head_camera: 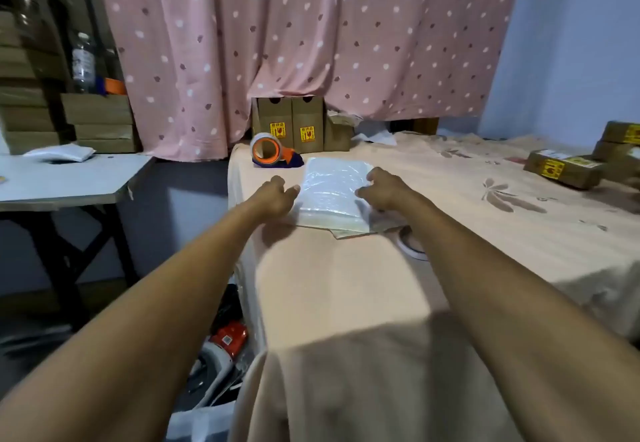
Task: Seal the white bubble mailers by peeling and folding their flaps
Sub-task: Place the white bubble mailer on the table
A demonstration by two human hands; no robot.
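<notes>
A stack of white bubble mailers wrapped in clear plastic lies on the peach cloth-covered surface, in the middle of the view. My left hand rests at the stack's left edge, fingers curled and touching it. My right hand lies on the stack's right edge, fingers bent over the top. Whether either hand grips the stack is unclear. A flat brown piece sticks out from under the stack's near edge.
An orange tape dispenser sits just behind the stack. Brown cartons stand against the pink curtain. More labelled boxes lie at the right. A tape roll sits by my right forearm. A white side table holds another mailer.
</notes>
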